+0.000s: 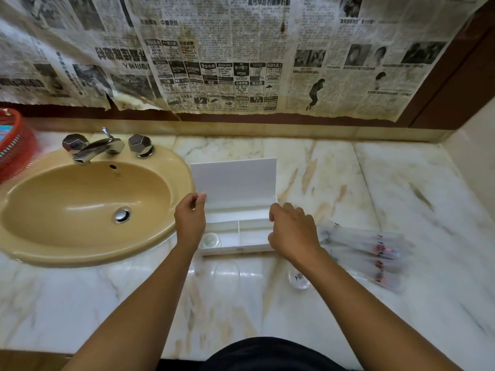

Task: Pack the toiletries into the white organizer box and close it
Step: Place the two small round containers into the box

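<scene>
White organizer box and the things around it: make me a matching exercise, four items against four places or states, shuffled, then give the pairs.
Items:
1. white organizer box
2. beige oval sink
3. clear wrapped packets with red print
4. red mesh basket

Places or states:
A. far left edge of the counter
B. lid standing open, between the two hands
C. lying on the marble to the right of the box
D. set into the counter left of the box

Pairs: 1-B, 2-D, 3-C, 4-A
</scene>
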Action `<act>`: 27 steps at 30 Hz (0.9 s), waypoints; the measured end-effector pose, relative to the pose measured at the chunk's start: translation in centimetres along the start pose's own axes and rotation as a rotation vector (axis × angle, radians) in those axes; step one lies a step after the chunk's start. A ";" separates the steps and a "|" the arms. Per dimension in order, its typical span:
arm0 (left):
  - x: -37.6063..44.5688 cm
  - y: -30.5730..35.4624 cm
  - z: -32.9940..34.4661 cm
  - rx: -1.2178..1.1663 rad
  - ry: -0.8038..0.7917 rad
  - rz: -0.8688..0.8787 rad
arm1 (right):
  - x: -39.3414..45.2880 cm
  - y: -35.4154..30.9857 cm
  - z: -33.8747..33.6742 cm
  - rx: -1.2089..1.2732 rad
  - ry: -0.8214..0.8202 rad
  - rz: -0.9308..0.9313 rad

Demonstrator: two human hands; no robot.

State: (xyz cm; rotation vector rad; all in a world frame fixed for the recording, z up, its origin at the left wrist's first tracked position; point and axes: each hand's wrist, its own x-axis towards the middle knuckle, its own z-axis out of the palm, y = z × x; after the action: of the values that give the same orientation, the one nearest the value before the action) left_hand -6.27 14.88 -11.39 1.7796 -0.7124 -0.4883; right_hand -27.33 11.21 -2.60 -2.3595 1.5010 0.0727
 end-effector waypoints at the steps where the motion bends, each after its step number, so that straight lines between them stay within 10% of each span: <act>1: -0.1 0.1 0.0 0.002 0.000 0.005 | -0.1 0.7 0.0 -0.043 -0.037 0.033; 20: 0.0 0.0 -0.1 0.007 -0.003 0.022 | 0.4 2.9 0.2 -0.060 -0.066 0.105; 27: 0.1 -0.2 0.0 -0.025 0.005 -0.004 | 0.3 -3.8 -1.3 0.136 0.028 -0.193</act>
State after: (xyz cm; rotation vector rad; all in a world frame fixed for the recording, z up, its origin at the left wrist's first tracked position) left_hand -6.11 14.86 -11.61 1.7589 -0.6972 -0.4929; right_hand -23.95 11.98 -0.51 -2.3898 1.2411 -0.1060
